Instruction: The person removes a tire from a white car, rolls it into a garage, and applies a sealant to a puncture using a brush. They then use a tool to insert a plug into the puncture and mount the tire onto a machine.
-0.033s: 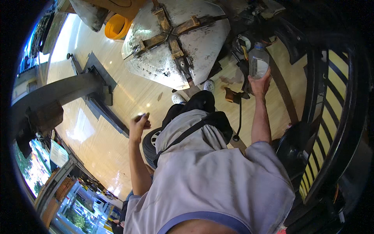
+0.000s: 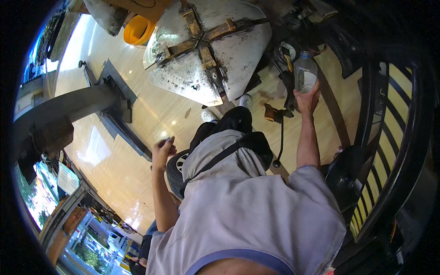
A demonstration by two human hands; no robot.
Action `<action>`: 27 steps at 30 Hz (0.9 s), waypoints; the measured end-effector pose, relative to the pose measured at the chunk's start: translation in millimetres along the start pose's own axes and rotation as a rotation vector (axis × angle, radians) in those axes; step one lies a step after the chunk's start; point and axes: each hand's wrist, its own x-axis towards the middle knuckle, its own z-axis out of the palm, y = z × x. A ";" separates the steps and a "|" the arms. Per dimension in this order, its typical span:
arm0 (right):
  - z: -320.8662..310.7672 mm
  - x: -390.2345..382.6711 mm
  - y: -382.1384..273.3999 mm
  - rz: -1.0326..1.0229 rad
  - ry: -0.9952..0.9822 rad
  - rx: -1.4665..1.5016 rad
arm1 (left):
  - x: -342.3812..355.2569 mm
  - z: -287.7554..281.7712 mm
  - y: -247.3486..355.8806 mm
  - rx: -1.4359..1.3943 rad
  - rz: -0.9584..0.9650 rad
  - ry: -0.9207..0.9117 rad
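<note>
My right hand (image 2: pixel 308 97) is wrapped around the lower part of a clear plastic bottle (image 2: pixel 305 73) with a blue cap and a pale label. The bottle is upright, to the right of a metal tyre-changer turntable (image 2: pixel 243 41) that has rusty clamp jaws arranged in a cross. Out to my left, my left hand (image 2: pixel 162 153) is held in the air above the floor with its fingers curled in. Whether anything small is inside those fingers is hidden. Just beyond that hand, partly behind my clothes, a wheel with a black tyre (image 2: pixel 175 172) shows.
A yellow bucket (image 2: pixel 147 31) stands at the far left of the turntable. A grey metal lift arm and post (image 2: pixel 78 103) reach in from the left. On the right is a black frame with a yellow-striped panel (image 2: pixel 393 119). A ball-ended lever (image 2: pixel 277 162) sticks out near my right arm.
My left hand has dropped very slightly toward me. The right hand and the bottle look nearly the same.
</note>
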 end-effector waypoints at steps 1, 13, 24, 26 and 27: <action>3.7 11.8 7.6 0.019 -0.024 -0.063 | -1.1 -4.3 -20.8 -0.030 -0.043 0.033; 17.3 71.5 31.7 0.124 -0.136 -0.361 | -48.3 -10.9 -81.7 -0.039 -0.118 0.229; 43.9 106.1 75.1 -0.045 -0.141 -0.571 | -64.1 -20.1 -101.5 0.061 -0.135 0.269; 41.0 108.2 71.2 -0.017 -0.214 -0.618 | -66.2 -20.5 -106.0 0.062 -0.139 0.265; 41.6 106.5 68.6 -0.022 -0.214 -0.625 | -67.1 -21.5 -110.1 0.054 -0.143 0.270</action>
